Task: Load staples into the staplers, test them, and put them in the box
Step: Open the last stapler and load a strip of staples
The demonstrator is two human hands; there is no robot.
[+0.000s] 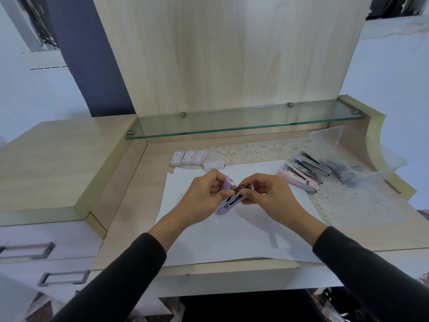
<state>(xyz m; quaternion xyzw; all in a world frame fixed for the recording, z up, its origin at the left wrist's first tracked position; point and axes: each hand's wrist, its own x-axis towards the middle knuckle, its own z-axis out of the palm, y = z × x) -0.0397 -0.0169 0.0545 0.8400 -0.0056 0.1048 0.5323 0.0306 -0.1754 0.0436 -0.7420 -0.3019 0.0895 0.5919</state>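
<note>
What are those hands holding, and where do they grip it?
A purple stapler, swung open. The left hand grips its purple lid; the right hand pinches the front of the metal staple channel. Whether it also holds staples cannot be told.

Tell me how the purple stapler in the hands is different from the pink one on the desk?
The purple stapler is held up by the left hand and right hand; the pink stapler lies on the desk, untouched. The purple stapler is flipped open, its metal track showing; the pink stapler looks closed. They differ in colour too. Both have shiny metal parts.
</note>
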